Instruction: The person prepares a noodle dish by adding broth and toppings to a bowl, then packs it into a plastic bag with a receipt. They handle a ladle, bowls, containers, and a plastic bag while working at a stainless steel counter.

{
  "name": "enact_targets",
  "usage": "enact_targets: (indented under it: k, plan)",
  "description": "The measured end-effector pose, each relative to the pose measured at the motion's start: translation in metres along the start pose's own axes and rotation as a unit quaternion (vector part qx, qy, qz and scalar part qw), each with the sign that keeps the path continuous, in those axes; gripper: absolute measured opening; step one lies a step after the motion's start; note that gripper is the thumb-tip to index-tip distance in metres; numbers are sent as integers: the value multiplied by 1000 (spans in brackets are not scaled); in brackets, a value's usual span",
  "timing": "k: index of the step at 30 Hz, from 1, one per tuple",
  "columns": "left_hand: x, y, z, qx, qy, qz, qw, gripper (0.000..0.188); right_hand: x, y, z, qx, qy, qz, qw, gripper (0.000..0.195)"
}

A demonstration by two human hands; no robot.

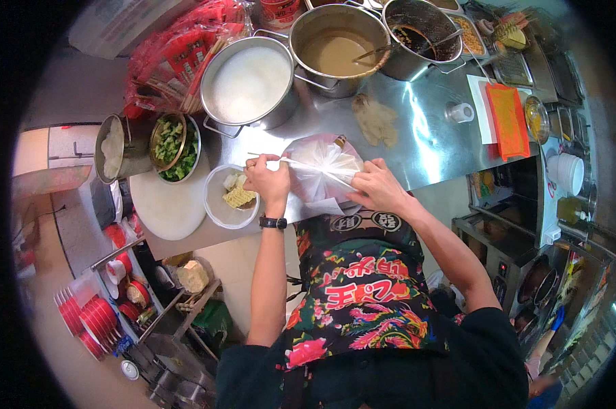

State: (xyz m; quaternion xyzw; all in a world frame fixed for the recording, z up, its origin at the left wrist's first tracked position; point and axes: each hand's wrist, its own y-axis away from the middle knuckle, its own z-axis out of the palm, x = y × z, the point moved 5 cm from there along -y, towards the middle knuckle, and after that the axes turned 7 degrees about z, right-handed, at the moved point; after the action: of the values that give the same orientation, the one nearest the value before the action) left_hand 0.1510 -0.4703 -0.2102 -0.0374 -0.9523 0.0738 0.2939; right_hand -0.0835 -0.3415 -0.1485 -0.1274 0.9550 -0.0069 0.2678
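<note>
A knotted, translucent plastic bag [321,176] sits at the counter's front edge, with something pinkish inside it. My left hand [268,179] pinches a stretched strand of the bag on its left side. On the opposite side, my right hand [379,185] grips another gathered strand. What exactly fills the bag cannot be made out. A paper slip [324,206] rests against its front. Just left of my left hand stands a clear plastic bowl [211,209] holding a block of dried noodles [239,197] and some pale pieces.
Behind are a pot of whitish liquid [249,82], a pot of tan broth [336,51] and a pot of dark sauce [415,43]. Broccoli [172,145] fills a container by a round white board [167,212]. A cloth [374,120] and an orange tray [507,120] lie rightward.
</note>
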Motion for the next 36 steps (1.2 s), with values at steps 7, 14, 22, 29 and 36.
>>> enact_targets:
  k: [7, 14, 22, 29, 36]
  plan:
    - [1, 0, 2, -18, -33, 2, 999, 28, 6, 7, 6, 52, -105, 77, 990, 32]
    - [23, 18, -15, 13, 87, 114, 990, 14, 14, 2, 6, 89, -153, 144, 974, 37]
    - [102, 20, -27, -294, 256, 167, 906, 20, -18, -78, -26, 95, -264, 139, 950, 28]
    - [135, 17, -40, -373, 272, 149, 874, 18, 80, 74, -4, 224, -340, 387, 827, 29]
    - [172, 6, -78, -421, 302, 83, 851, 17, 159, 343, 99, 208, -339, 613, 683, 40]
